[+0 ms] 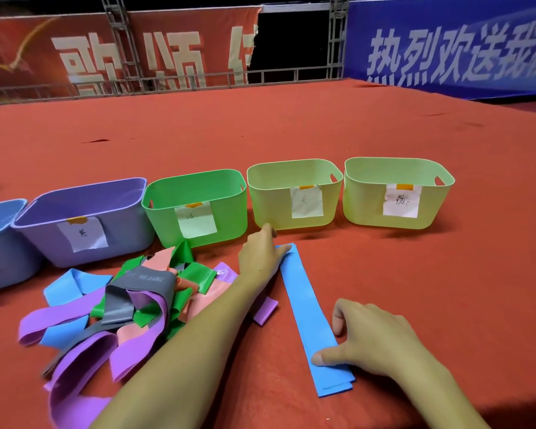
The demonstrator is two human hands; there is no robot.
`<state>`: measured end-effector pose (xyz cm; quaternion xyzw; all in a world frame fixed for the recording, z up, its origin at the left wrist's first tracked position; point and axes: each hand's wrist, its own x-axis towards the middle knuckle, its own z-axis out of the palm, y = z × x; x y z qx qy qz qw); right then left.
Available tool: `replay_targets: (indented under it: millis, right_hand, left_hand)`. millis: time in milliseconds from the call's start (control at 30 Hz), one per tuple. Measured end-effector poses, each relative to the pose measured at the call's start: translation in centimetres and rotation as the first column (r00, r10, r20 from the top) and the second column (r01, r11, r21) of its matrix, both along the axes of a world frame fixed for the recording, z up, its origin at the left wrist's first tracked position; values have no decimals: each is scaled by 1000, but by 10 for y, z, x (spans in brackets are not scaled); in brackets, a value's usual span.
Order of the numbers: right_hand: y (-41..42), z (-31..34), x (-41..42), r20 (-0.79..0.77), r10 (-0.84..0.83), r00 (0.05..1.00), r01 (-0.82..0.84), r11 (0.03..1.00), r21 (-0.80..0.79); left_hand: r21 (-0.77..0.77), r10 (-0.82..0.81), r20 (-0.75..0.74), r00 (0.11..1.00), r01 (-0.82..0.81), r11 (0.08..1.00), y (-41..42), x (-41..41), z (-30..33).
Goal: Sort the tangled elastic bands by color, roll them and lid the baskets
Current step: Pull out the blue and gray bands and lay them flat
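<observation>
A blue band point(310, 314) is lying flat and stretched out on the red counter point(322, 128), running from just in front of the baskets back toward the person. The left hand point(262, 255) is pinching its far end between thumb and fingers, and the right hand point(372, 339) is pressing its thumb down on the near end, the other fingers curling loosely on the cloth beside it.

The band is looking thin, light and floppy, a doubled loop with no stiffness of its own, so it is likely wanting to spring back or twist once let go. The rubbery surface is probably gripping the cloth a little, which should help a roll stay tight. The near end, where the 2 layers are sitting slightly offset, seems the best place to take hold and start rolling, keeping both edges square.

To the left, a tangled pile point(130, 308) of purple, green, pink, grey and blue bands is waiting, touching the left forearm. 5 open baskets are standing in a row behind: blue point(0, 243), purple point(84, 218), green point(195, 202) and 2 yellow-green ones point(294, 193) point(398, 190), the last 4 showing paper labels. No lids are in view.
</observation>
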<state>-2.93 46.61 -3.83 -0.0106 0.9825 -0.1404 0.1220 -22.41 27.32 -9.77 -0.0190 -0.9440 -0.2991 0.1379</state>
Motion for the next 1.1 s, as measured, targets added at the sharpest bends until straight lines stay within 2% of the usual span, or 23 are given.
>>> replay_targets:
  millis: [133, 233, 400, 533, 733, 867, 1100]
  right_hand:
    - [0, -3, -6, 12, 18, 1000, -17, 995, -94]
    - [-4, -6, -11, -59, 10, 998, -19, 990, -143]
    - [-32, -8, -17, -217, 26, 976, -100, 936, -338]
    - [-69, -7, -21, -313, 65, 947, -207, 872, -444]
    - [-126, -9, -23, -327, 158, 932, -313, 806, -503]
    - [-158, -9, -22, -320, 177, 931, -325, 800, -504]
    - [-201, -18, -30, -376, 138, 916, -351, 729, -587]
  left_hand:
    - [28, -196, -20, 980, 196, 980, -9, 19, 11]
    - [62, -318, -66, 946, 322, 945, -23, 44, 23]
    - [214, -340, -173, 924, 372, 903, -55, 96, 41]
    - [249, -323, -214, 922, 371, 895, -91, 136, 46]
    - [242, -216, -245, 945, 275, 930, -161, 172, 55]
    - [203, -146, -272, 951, 205, 957, -205, 185, 57]
    - [226, -41, -178, 983, 81, 971, -267, 196, 46]
